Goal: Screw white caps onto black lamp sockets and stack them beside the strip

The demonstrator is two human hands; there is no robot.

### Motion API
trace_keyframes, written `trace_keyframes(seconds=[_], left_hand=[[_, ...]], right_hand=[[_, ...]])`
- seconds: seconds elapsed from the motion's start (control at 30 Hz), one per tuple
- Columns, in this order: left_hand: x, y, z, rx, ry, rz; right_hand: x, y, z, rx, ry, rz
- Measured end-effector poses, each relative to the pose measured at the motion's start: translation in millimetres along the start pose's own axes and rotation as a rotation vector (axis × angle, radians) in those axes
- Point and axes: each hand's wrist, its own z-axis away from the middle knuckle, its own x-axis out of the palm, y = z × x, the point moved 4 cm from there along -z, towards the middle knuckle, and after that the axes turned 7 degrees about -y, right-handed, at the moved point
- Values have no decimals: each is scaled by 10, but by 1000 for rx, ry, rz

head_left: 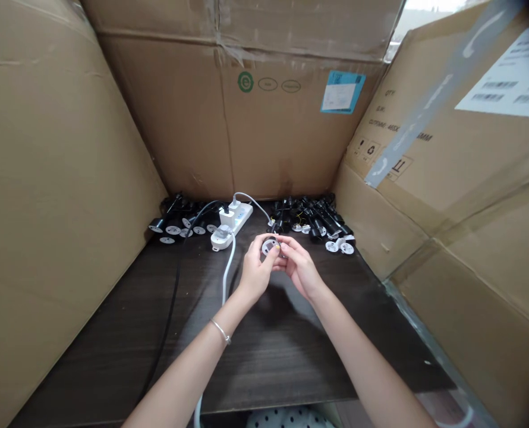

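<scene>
Both hands tog. on small round part, center of table

L hand (258,267) & R hand (301,266) are tog. in mid-view, fingers closed on one small round part (268,245) w/ white face & dark rim. Part is held btwn them above the dark wood-look table (336,339), just in front of the R pile; white face w/ dark openings shows approx. toward the camera. L thumb lies on the lower R of the face; R fingertips grip the R edge. Underside hidden by fingers. Silver bracelet (221,331) on L wrist.

Near L hand, twd back: white power strip (245,214), set at a slant, w/ several plugs in. Thick white cable (227,276) runs from its near end to the front edge, passing under L forearm. Black cable (174,297) arcs off L & runs down the L side of table. Thin white cord (252,200) loops R to the pile.

Back L: pile of black parts (173,208) w/ white discs at the near ends. Back R: second pile (311,219), similar, w/ a bit of thin yellow wire & a few white discs (332,246) along its front.

Cardboard walls (179,113) stand L, back & R; blue-edged label (339,95) on the back one.
</scene>
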Motion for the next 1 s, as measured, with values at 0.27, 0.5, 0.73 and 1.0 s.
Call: trace_keyframes(seconds=[0.27,0.5,0.73,1.0], left_hand=[[-15,44,14,120,75,-198],[12,37,40,201,64,-341],[29,95,30,230,55,-362],[50,131,33,239,-27,-366]], right_hand=[[34,36,25,0,16,114],[47,7,34,-15,64,157],[21,-17,21,-89,50,151],[-13,-8,12,-89,13,146]])
